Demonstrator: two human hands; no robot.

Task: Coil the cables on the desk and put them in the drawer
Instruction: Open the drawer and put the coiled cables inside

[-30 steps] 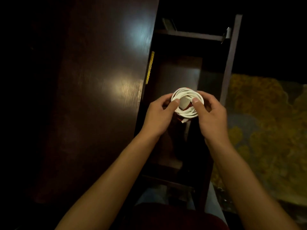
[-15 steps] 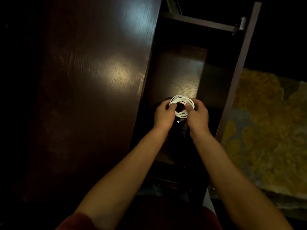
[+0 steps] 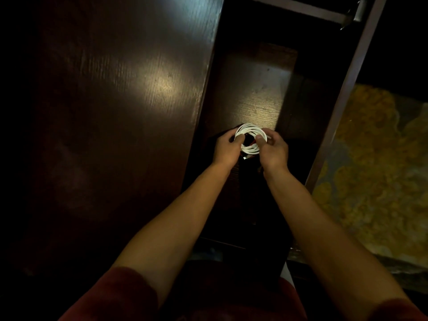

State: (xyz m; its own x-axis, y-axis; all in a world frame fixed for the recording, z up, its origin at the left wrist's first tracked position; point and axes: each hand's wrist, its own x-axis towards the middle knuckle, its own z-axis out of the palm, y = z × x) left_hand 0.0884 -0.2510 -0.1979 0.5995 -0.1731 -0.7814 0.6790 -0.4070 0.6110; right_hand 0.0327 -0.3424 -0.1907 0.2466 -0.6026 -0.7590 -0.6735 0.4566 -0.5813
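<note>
A white cable (image 3: 249, 130) wound into a small round coil sits low inside the open dark wooden drawer (image 3: 254, 89). My left hand (image 3: 225, 147) pinches the coil's left side and my right hand (image 3: 273, 149) pinches its right side, thumbs on top. A plug end (image 3: 246, 157) sticks out under the coil between the hands. Something dark with a bit of red shows through the coil's middle; I cannot tell what it is. The dark desk top (image 3: 115, 112) lies to the left of the drawer.
The drawer's right wall (image 3: 342, 107) runs diagonally, with a metal fitting (image 3: 357, 10) at its far corner. A yellow patterned rug (image 3: 375, 170) covers the floor to the right. The room is dim, with glare patches on the desk and the drawer bottom.
Both hands have gone down and forward with the coil, from above the drawer to deep inside it. The view has shifted closer over the drawer.
</note>
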